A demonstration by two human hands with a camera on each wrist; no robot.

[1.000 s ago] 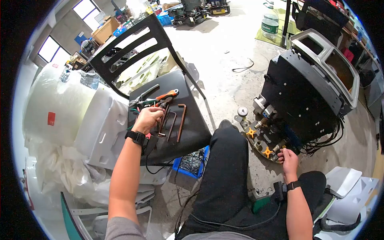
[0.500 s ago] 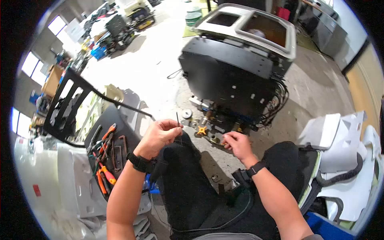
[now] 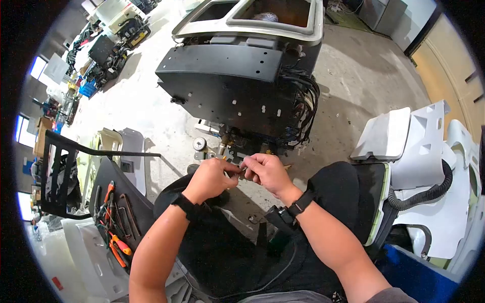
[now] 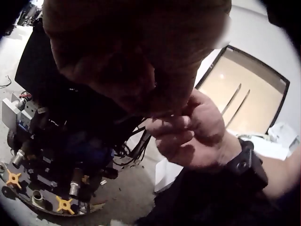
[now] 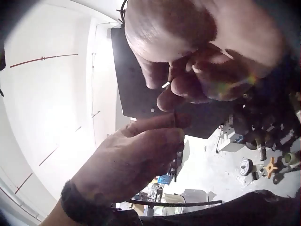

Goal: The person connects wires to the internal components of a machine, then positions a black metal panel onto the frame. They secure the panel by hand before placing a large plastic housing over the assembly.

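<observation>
In the head view my left hand (image 3: pixel 214 178) and right hand (image 3: pixel 268 174) meet over the space between the knees, fingertips close together. The left thumb and fingers pinch a thin dark rod (image 5: pixel 176 170), whose lower end shows beneath the hand in the right wrist view. Curled fingers of the right hand hold a small pale-tipped piece (image 5: pixel 165 85), mostly hidden. Beyond the hands stands a machine with a black panel (image 3: pixel 227 96). Its base carries brass fittings and orange cross-shaped knobs (image 4: pixel 65 205).
A black chair (image 3: pixel 144 202) at the left bears rusty hex keys (image 3: pixel 132 217), pliers and a red-yellow handled tool (image 3: pixel 121 245). White plastic panels (image 3: pixel 419 151) with a corrugated hose (image 3: pixel 429 189) stand at the right. Cables (image 3: pixel 308 111) hang beside the machine.
The left hand left the tools on the chair, carrying the thin dark rod to the right. The right hand rose from the machine's base to meet it. The head view swung right.
</observation>
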